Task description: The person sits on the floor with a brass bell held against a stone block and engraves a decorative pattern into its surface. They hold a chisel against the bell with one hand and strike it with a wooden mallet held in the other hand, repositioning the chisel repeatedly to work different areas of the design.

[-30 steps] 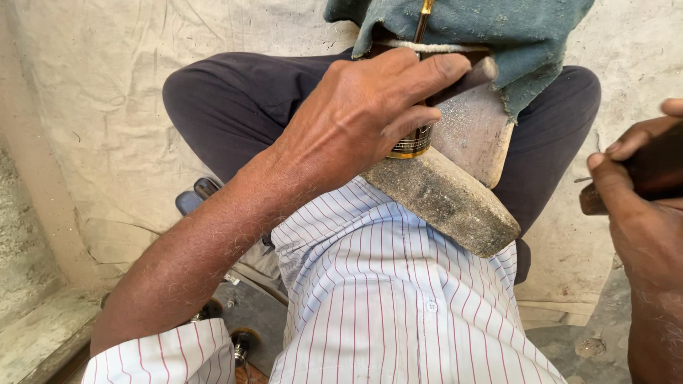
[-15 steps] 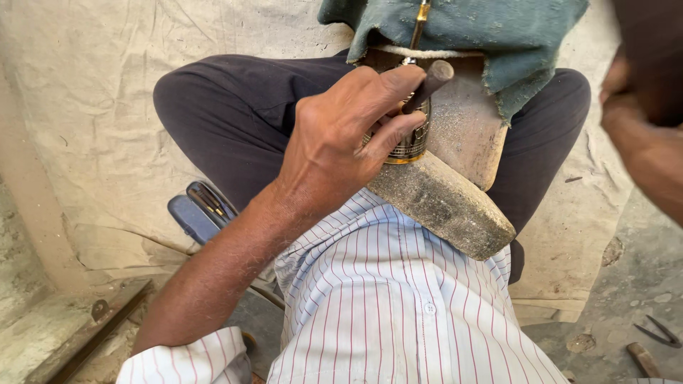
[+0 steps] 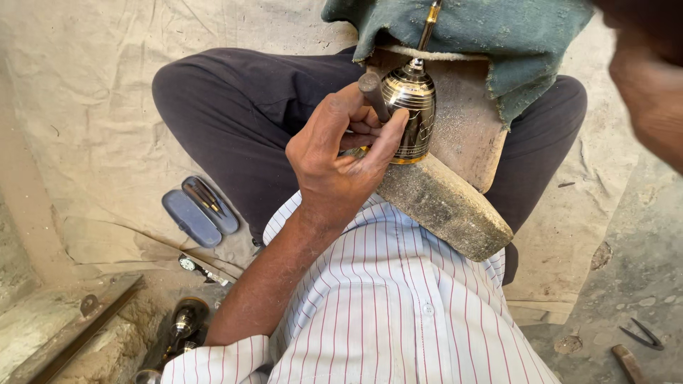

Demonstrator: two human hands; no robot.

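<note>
A dark, engraved brass bell-shaped piece (image 3: 410, 114) rests on a worn wooden block (image 3: 448, 206) across my lap. Its thin brass stem runs up under a green cloth (image 3: 491, 35). My left hand (image 3: 341, 160) wraps the bell's left side and grips a short metal punch (image 3: 371, 91), tip against the bell. My right hand (image 3: 651, 78) is raised at the upper right, close to the camera and blurred. What it holds does not show.
An open blue case with small tools (image 3: 200, 211) and a wristwatch (image 3: 188, 263) lie on the beige floor cloth at left. More brass pieces (image 3: 183, 321) sit at the lower left. Metal tweezers (image 3: 644, 333) and a wooden handle (image 3: 627, 359) lie on the ground at lower right.
My left hand has drawn back from covering the bell and now holds the punch against its side. My right hand has risen from the right edge to the upper right corner.
</note>
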